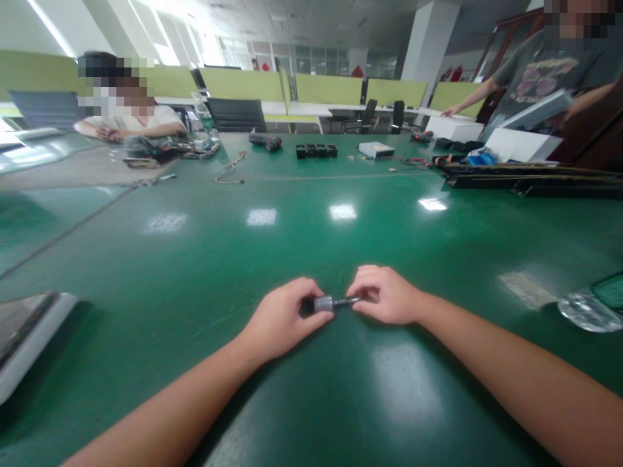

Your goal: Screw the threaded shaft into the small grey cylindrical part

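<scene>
Low over the green table (292,246), my two hands meet around a small grey cylindrical part with a thin dark shaft (324,303). The thick grey end sits between the thumb and fingers of my left hand (287,316), which is closed on it. My right hand (385,296) pinches the tip of the thin shaft on the other side. The shaft points right, roughly level. Its exact kind is too small and blurred to tell, and its two ends are partly hidden by my fingers.
A grey-edged flat object (39,337) lies at the left edge, a clear plastic bottle (588,310) at the right. Along the far side are a black block (316,151), a white box-shaped device (376,150), a cable (228,174) and dark strips (487,176). Two people are beyond.
</scene>
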`<state>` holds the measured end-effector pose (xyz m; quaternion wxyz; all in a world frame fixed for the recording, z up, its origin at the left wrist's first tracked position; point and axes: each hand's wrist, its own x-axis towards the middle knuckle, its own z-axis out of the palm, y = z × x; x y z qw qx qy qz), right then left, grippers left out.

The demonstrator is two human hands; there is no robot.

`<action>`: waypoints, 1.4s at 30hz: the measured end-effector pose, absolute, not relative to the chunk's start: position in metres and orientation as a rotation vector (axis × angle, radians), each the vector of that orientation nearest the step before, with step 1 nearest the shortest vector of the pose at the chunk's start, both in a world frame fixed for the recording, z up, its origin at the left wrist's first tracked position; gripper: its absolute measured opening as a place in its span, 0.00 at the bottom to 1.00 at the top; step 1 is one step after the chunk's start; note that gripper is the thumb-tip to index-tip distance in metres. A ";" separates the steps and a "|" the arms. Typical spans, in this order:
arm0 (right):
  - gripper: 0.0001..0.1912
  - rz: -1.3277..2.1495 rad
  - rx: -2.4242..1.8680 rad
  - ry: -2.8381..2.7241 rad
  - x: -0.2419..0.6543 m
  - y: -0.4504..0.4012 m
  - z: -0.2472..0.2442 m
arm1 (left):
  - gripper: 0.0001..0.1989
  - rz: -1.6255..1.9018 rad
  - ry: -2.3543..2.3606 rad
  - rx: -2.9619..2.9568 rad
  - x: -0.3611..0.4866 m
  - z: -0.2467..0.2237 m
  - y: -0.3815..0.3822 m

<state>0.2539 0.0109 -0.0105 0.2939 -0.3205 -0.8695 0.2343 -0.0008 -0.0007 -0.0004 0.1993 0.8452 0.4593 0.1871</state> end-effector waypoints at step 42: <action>0.16 0.639 -0.885 -2.340 0.247 0.007 -0.013 | 0.11 0.546 1.275 2.363 -0.001 0.000 0.001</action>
